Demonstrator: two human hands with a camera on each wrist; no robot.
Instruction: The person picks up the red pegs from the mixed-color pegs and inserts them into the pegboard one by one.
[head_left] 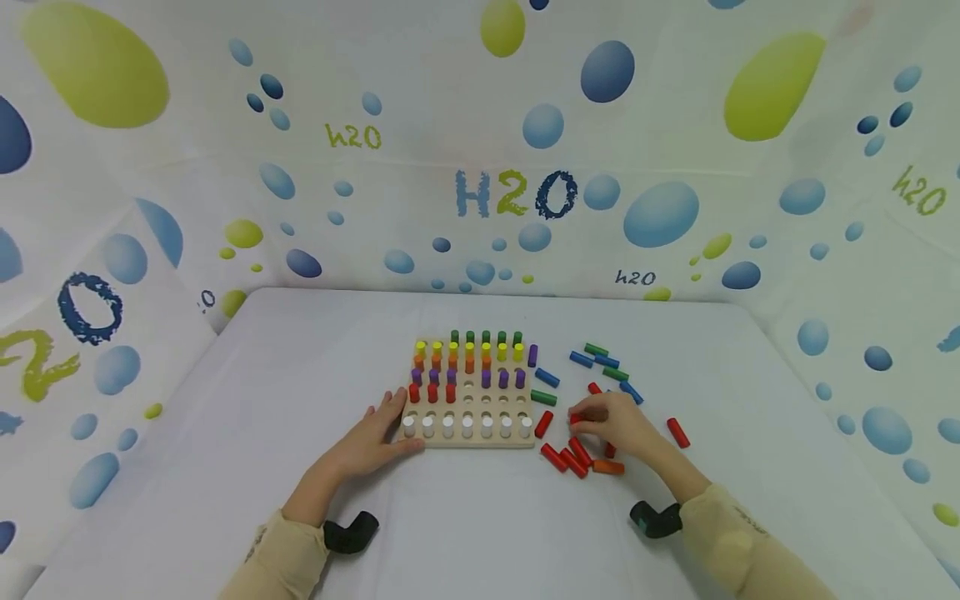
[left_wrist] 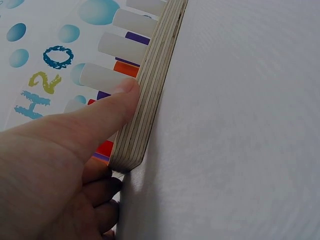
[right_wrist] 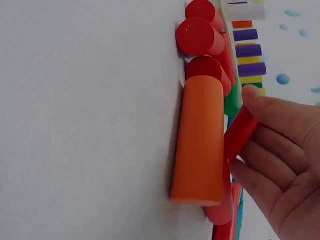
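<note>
A wooden pegboard (head_left: 472, 441) stands on the table with rows of green, yellow, orange, purple, red and white pegs. My left hand (head_left: 372, 444) holds its near left corner, the thumb (left_wrist: 112, 107) along the front edge and the fingers at the left side. Right of the board, my right hand (head_left: 617, 423) pinches a red peg (right_wrist: 241, 134) between thumb and fingers, just above the loose pegs. The red row has three pegs (head_left: 432, 392) at its left end and bare holes to their right. An orange peg (right_wrist: 197, 142) lies close by that hand.
Several loose red pegs (head_left: 553, 457) lie near the right hand, one red peg (head_left: 678, 432) farther right. Blue pegs (head_left: 581, 359), green pegs (head_left: 543, 397) and a purple peg (head_left: 533, 356) lie beside and behind. A patterned sheet (head_left: 420, 225) hangs behind the table.
</note>
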